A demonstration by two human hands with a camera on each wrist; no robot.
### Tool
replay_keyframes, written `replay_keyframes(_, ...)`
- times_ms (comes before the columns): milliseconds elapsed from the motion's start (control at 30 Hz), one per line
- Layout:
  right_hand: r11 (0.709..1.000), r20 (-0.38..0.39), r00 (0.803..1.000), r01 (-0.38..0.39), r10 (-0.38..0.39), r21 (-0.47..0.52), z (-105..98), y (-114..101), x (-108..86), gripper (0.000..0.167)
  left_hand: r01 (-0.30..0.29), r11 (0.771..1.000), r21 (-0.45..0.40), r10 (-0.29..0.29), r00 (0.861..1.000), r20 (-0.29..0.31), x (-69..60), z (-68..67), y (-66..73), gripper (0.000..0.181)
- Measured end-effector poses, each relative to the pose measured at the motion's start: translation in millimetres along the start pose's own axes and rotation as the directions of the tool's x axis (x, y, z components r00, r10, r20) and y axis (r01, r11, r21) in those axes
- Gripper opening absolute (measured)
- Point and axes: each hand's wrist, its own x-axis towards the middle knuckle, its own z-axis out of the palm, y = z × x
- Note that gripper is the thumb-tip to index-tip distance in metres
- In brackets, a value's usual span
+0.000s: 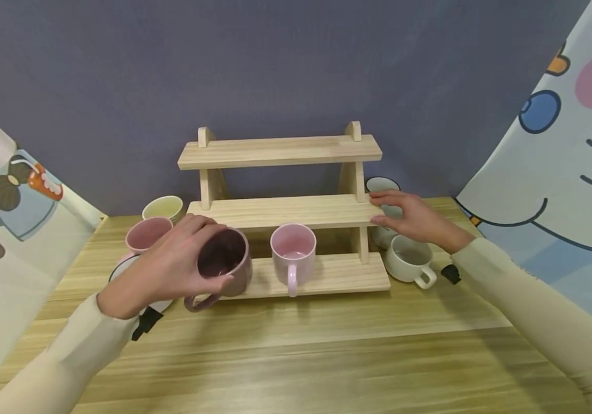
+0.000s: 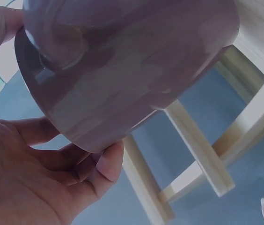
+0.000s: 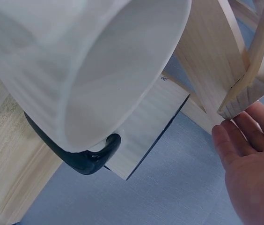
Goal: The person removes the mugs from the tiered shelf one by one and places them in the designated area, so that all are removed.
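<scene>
My left hand grips a dark mauve mug by its rim, at the left end of the lowest shelf of a wooden three-tier rack. The mug's handle points toward the front left. Whether its base touches the shelf, I cannot tell. In the left wrist view the mug has fingers and thumb about its rim. To its right, a pale pink mug stands on the lowest shelf, handle forward. My right hand holds the right end of the middle shelf, its fingertips under the board in the right wrist view.
Left of the rack are a yellow mug, a pink mug and a white dark-rimmed one partly behind my left hand. On the right stand a white ribbed mug and a dark-rimmed white mug. A grey-blue wall rises behind.
</scene>
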Motion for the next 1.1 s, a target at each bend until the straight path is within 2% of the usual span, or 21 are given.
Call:
replay_keyframes(200, 1.000, -0.002, 1.000, 0.010, -0.010, 0.004, 2, 3, 0.3, 0.051, -0.035, 0.999, 0.024, 0.035, 0.999, -0.034, -15.3, -9.2, 1.3, 0.065)
replay_keyframes(433, 1.000, 0.004, 1.000, 0.011, -0.011, 0.008, 2, 3, 0.6, 0.052, -0.008, 0.998, 0.070, 0.011, 0.999, -0.038, -45.2, -19.4, 1.4, 0.068)
replay_keyframes(567, 1.000, -0.002, 1.000, 0.006, -0.006, 0.008, 2, 3, 0.8, 0.051, 0.005, 0.999, 0.046, -0.003, 0.999, -0.042, -63.9, -23.4, 0.0, 0.068)
replay_keyframes(833, 1.000, 0.001, 1.000, 0.001, -0.001, 0.010, 1, 0, -0.6, 0.051, 0.098, 0.993, 0.067, -0.095, 0.994, -0.046, -98.2, -27.8, -0.4, 0.073)
replay_keyframes(1100, 1.000, 0.005, 1.000, 0.028, -0.028, 0.013, 1, 2, -1.2, 0.050, 0.215, 0.971, 0.107, -0.213, 0.977, -0.029, -127.3, -29.9, -1.5, 0.078)
